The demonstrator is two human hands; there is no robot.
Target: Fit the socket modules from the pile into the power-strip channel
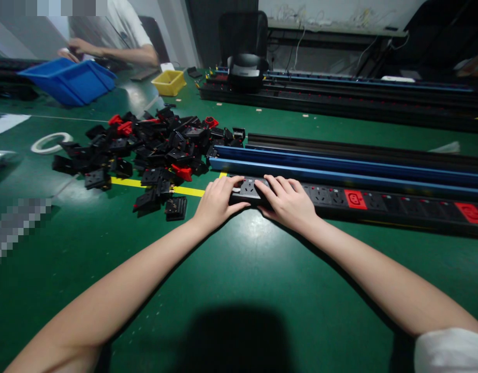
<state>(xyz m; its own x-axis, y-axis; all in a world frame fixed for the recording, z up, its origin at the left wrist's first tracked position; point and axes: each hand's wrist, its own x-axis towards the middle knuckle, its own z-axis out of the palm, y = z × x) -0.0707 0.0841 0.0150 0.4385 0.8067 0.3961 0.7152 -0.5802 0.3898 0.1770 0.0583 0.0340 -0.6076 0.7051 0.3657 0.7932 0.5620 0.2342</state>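
A long black power strip (405, 206) with rows of sockets and red socket modules (355, 199) runs from the middle to the right edge. Around its left end is my left hand (218, 201), thumb on the near side and fingers over the top. Just to the right, my right hand (287, 199) grips the strip the same way, its fingers across the top face. One black socket module (249, 187) shows between the two hands. Left of my hands lies a heap of loose black and red socket modules (176, 140).
Blue rails (339, 168) lie right behind the strip. More long rails (339, 101) stretch along the far side of the green table (145, 311). A blue bin (73, 83), a yellow bin (169, 83) and a tape roll (50, 143) are at left. Behind the blue bin sits another person (118, 41).
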